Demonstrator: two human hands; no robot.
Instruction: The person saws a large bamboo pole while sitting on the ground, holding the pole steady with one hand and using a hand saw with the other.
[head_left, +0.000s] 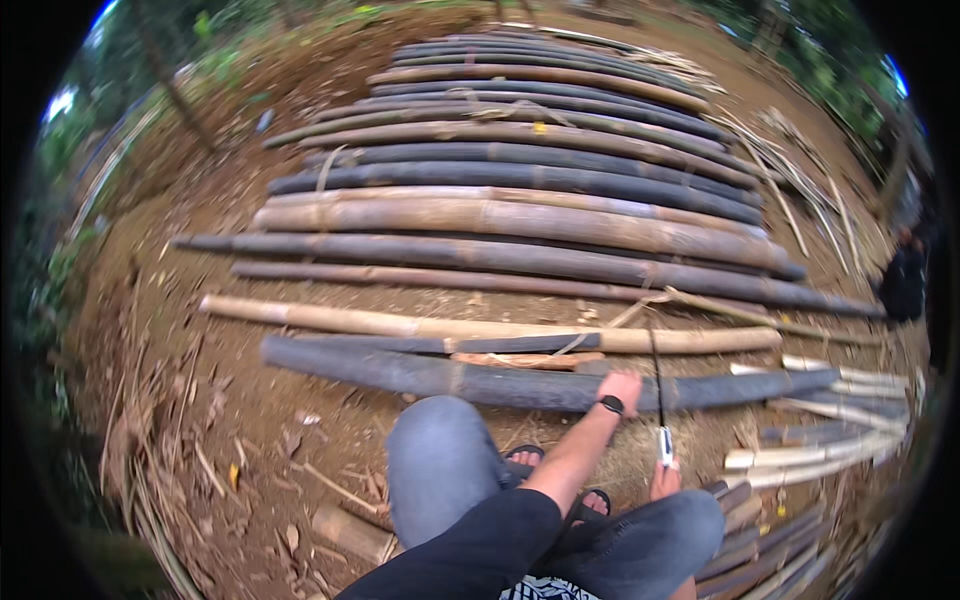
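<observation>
I am squatting in front of rows of long bamboo poles laid on bare earth. My left hand (620,385), with a black watch on its wrist, rests flat on the nearest dark grey bamboo pole (430,372). My right hand (665,482), by my right knee, grips the pale handle of a long thin dark blade (657,385). The blade points away from me and crosses the dark pole just right of my left hand. A pale tan pole (400,323) lies right behind the dark one.
Many more dark and tan poles (520,215) lie side by side further out. Cut short bamboo pieces (820,445) are piled at my right. Dry leaves and scraps litter the ground at left (200,430). A person in dark clothes (903,280) is at the far right.
</observation>
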